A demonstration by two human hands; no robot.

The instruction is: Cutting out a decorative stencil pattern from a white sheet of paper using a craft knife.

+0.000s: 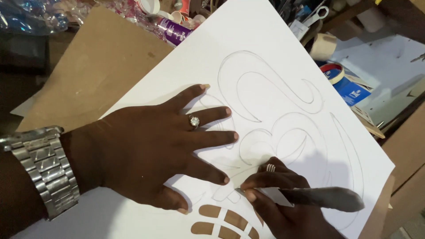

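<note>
A large white sheet (274, 57) with pencilled curling outlines lies on a brown board (97, 66). My left hand (150, 146) is pressed flat on the sheet with its fingers spread; it wears a ring, and a metal watch is on the wrist. My right hand (279, 199) grips a grey-handled cutting knife (318, 198) with its tip on the paper near the lower middle. Just below the hands, several cut-out openings (223, 221) show brown board through the sheet.
Plastic cups and a purple can (175, 31) clutter the far edge. At the right lie a tape roll (332, 71), a blue box (354, 94), a cardboard roll (323, 46) and white scissors handles (316, 15). The sheet's right corner overhangs near a brown surface (407, 146).
</note>
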